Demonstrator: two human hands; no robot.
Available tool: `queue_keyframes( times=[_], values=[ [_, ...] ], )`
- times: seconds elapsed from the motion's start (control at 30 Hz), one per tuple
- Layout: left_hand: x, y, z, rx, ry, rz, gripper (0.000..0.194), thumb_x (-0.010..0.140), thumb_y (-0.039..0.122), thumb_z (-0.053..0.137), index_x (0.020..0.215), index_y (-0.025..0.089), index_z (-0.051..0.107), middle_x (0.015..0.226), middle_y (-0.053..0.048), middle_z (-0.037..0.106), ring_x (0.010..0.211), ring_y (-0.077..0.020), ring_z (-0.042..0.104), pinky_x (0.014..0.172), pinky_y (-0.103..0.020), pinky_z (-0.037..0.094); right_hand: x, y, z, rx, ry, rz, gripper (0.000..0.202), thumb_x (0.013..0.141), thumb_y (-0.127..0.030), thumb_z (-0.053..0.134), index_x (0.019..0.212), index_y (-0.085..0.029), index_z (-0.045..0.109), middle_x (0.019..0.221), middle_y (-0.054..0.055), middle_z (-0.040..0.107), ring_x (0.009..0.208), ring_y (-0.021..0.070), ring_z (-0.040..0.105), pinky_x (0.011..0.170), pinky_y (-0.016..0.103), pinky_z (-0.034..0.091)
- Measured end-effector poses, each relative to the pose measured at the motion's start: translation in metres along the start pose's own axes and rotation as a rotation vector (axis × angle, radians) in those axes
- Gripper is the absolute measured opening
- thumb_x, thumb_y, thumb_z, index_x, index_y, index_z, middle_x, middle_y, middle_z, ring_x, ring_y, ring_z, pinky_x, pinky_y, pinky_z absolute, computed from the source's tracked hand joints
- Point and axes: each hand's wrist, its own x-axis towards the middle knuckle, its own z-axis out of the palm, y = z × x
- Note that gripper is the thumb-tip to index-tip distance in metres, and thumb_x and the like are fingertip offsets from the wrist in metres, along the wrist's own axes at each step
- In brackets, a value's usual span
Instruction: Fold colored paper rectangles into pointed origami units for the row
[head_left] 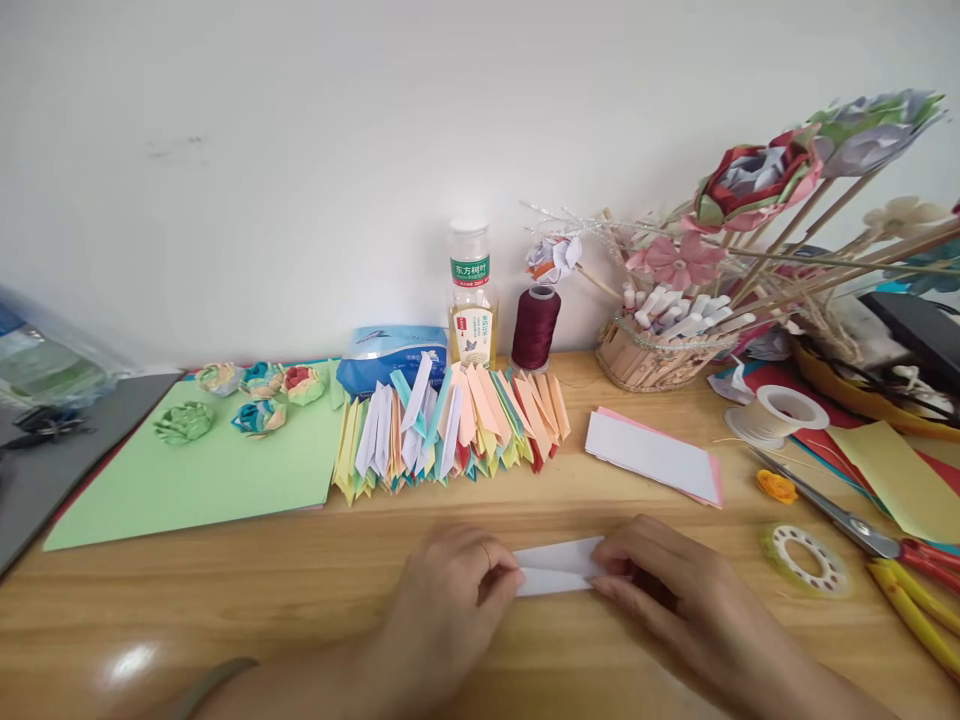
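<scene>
White paper strip (556, 567) lies over the worktop (300, 620), its left end pinched in our left hand's grip (517, 578), its right end in our right's (596, 568).

**Left to right across the brown wooden table (247, 610)**

Five small round multicoloured paper flowers (259, 417) sit on flat pale-green rectangular paper (225, 480), left. Right of it lies a row of folded multicoloured paper pieces (451, 430); behind stand a clear cylindrical plastic bottle (471, 292) and, to its right, a maroon thread spool (535, 330). Before the row, a folded white paper strip (556, 582) is between left hand (454, 600) and right hand (679, 590).
</scene>
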Motion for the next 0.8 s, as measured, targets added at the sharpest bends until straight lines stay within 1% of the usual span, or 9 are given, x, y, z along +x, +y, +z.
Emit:
queue_keyframes(
  times=[0.07, 0.13, 0.23, 0.37, 0.5, 0.63, 0.8],
  values=[
    [0.001, 0.000, 0.000, 0.015, -0.005, 0.005, 0.012, 0.079, 0.014, 0.057, 0.071, 0.019, 0.064, 0.066, 0.003, 0.064, 0.061, -0.0132, 0.057, 0.058, -0.023, 0.042, 0.000, 0.000, 0.000, 0.010, 0.002, 0.068, 0.012, 0.089, -0.031, 0.051, 0.085, -0.022, 0.057, 0.073, 0.001, 0.060, 0.064, 0.0145, 0.057, 0.056, 0.025, 0.046],
    [0.002, 0.000, 0.001, 0.016, -0.003, 0.009, 0.013, 0.079, 0.014, 0.055, 0.070, 0.019, 0.063, 0.066, 0.003, 0.063, 0.060, -0.0131, 0.057, 0.056, -0.022, 0.042, 0.000, 0.001, 0.000, 0.023, -0.008, 0.109, 0.014, 0.089, -0.032, 0.050, 0.082, -0.023, 0.057, 0.071, 0.000, 0.061, 0.061, 0.0140, 0.057, 0.055, 0.025, 0.046],
    [0.002, 0.000, 0.001, 0.014, 0.005, 0.016, 0.014, 0.079, 0.012, 0.053, 0.070, 0.018, 0.061, 0.066, 0.003, 0.063, 0.058, -0.0122, 0.057, 0.055, -0.021, 0.041, 0.000, 0.001, 0.002, 0.045, -0.005, 0.131, 0.015, 0.089, -0.033, 0.049, 0.082, -0.023, 0.057, 0.072, 0.000, 0.061, 0.061, 0.0139, 0.057, 0.054, 0.025, 0.046],
    [0.003, -0.001, 0.002, 0.006, 0.023, 0.024, 0.015, 0.080, 0.012, 0.051, 0.069, 0.018, 0.059, 0.064, 0.003, 0.062, 0.056, -0.0112, 0.057, 0.053, -0.020, 0.040, 0.000, 0.002, 0.006, 0.045, 0.053, 0.153, 0.012, 0.088, -0.032, 0.050, 0.088, -0.023, 0.057, 0.071, 0.000, 0.062, 0.058, 0.0139, 0.058, 0.051, 0.024, 0.046],
    [0.005, -0.003, 0.003, 0.000, 0.013, 0.011, 0.016, 0.081, 0.014, 0.050, 0.069, 0.018, 0.059, 0.063, 0.004, 0.061, 0.055, -0.0109, 0.057, 0.053, -0.020, 0.040, 0.000, 0.002, 0.009, 0.033, 0.083, 0.166, 0.012, 0.087, -0.033, 0.050, 0.092, -0.023, 0.055, 0.069, -0.001, 0.062, 0.056, 0.0139, 0.059, 0.049, 0.023, 0.047],
    [0.008, -0.005, 0.003, 0.027, 0.004, -0.011, 0.015, 0.080, 0.013, 0.052, 0.068, 0.018, 0.059, 0.063, 0.004, 0.062, 0.054, -0.0113, 0.057, 0.053, -0.021, 0.039, 0.001, 0.001, 0.014, -0.066, 0.144, 0.187, 0.008, 0.086, -0.031, 0.049, 0.089, -0.023, 0.050, 0.062, -0.003, 0.059, 0.051, 0.0146, 0.058, 0.046, 0.024, 0.046],
    [0.010, -0.005, 0.004, 0.055, -0.002, -0.050, 0.016, 0.079, 0.014, 0.050, 0.068, 0.019, 0.059, 0.058, 0.004, 0.061, 0.049, -0.0113, 0.055, 0.050, -0.021, 0.038, 0.002, -0.002, 0.021, -0.192, 0.240, 0.141, 0.007, 0.086, -0.031, 0.046, 0.089, -0.024, 0.045, 0.061, -0.003, 0.058, 0.049, 0.0161, 0.059, 0.043, 0.025, 0.044]
  ],
)
